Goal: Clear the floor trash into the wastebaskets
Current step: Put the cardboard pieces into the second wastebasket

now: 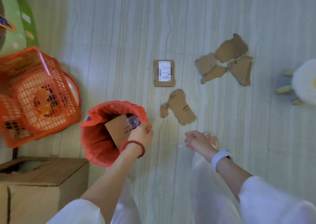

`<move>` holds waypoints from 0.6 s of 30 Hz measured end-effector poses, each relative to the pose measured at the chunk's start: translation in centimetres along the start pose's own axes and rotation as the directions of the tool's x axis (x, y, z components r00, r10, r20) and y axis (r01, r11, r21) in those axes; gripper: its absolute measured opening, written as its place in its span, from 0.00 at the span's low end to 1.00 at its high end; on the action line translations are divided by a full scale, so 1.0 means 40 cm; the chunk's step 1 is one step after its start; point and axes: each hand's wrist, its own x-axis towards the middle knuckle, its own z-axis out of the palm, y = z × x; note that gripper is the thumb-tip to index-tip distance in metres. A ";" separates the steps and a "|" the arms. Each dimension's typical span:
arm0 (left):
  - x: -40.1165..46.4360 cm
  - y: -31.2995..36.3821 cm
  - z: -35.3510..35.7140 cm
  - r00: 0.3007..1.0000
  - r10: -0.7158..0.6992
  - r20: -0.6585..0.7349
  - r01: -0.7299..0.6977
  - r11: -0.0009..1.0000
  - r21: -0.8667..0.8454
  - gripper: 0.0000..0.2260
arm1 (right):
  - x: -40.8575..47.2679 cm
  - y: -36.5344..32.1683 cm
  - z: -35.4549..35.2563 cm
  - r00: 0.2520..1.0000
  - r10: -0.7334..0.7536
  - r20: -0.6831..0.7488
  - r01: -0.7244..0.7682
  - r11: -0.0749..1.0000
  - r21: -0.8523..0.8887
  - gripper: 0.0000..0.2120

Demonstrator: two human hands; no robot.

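A wastebasket lined with a red bag (95,138) stands on the floor at lower centre-left. My left hand (142,134) grips a small metallic can (133,121) over its mouth, beside a cardboard piece (118,129) that stands inside the bag. My right hand (198,141) hovers low over the floor with fingers loosely curled, holding nothing. On the floor lie a labelled cardboard piece (164,73), a torn printed piece (181,107) and a cluster of torn cardboard scraps (227,61) further right.
An orange mesh basket (39,93) stands at the left with a green object (17,26) behind it. A brown cardboard box (39,186) sits at the lower left. A white fluffy stool (302,83) is at the right edge. Pale floor boards stretch between.
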 end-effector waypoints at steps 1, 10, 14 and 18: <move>0.028 0.036 0.033 0.999 -0.013 -0.030 0.012 1.000 -0.026 0.12 | 0.040 -0.007 -0.047 0.999 -0.051 0.006 0.052 0.995 -0.080 0.14; 0.271 0.147 0.438 0.983 -0.182 -0.022 0.176 0.971 -0.162 0.16 | 0.377 0.053 -0.383 0.971 -0.212 0.113 0.234 0.730 -0.642 0.19; 0.343 0.076 0.559 0.983 -0.181 -0.022 0.180 0.982 -0.053 0.21 | 0.538 0.111 -0.378 0.953 -0.245 0.179 0.293 0.595 -0.748 0.21; 0.508 -0.025 0.630 0.991 -0.060 -0.120 0.072 0.993 0.094 0.29 | 0.752 0.121 -0.277 0.865 -0.394 0.310 0.453 0.351 -0.819 0.28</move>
